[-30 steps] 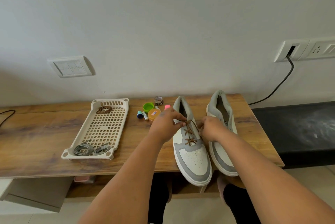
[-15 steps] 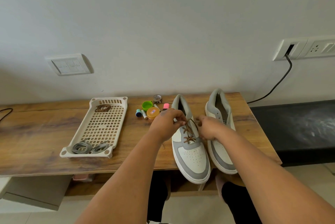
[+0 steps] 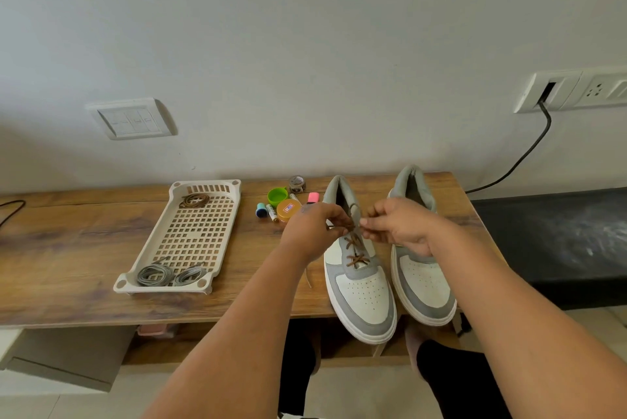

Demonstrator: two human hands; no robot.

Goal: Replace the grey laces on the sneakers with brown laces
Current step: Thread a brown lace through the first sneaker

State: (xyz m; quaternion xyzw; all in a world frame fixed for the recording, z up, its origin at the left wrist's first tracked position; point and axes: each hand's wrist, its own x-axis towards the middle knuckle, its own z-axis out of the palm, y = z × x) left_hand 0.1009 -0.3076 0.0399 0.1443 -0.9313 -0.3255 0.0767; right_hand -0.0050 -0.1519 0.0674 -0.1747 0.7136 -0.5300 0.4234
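Two white-and-grey sneakers stand toe-toward-me on the wooden table. The left sneaker (image 3: 361, 296) carries a brown lace (image 3: 354, 250) crossed through its lower eyelets. My left hand (image 3: 314, 228) pinches one lace end at the shoe's left side. My right hand (image 3: 398, 227) pinches the other end just right of the tongue. The right sneaker (image 3: 422, 286) shows no lace; my right hand hides its eyelet area. In the beige perforated tray (image 3: 217, 215), a coiled brown lace (image 3: 194, 200) lies at the far end and two coiled grey laces (image 3: 169, 275) at the near end.
Small items sit behind the left sneaker: a green cap (image 3: 277, 196), an orange round tin (image 3: 288, 210), a tape roll (image 3: 297, 184), a pink highlighter (image 3: 312, 198). A black cable (image 3: 522, 157) hangs from the wall socket. A dark surface (image 3: 559, 235) adjoins the table's right edge.
Both hands have closed in toward each other over the left sneaker's tongue, drawing the brown lace ends up. The shoes and tray stay put.
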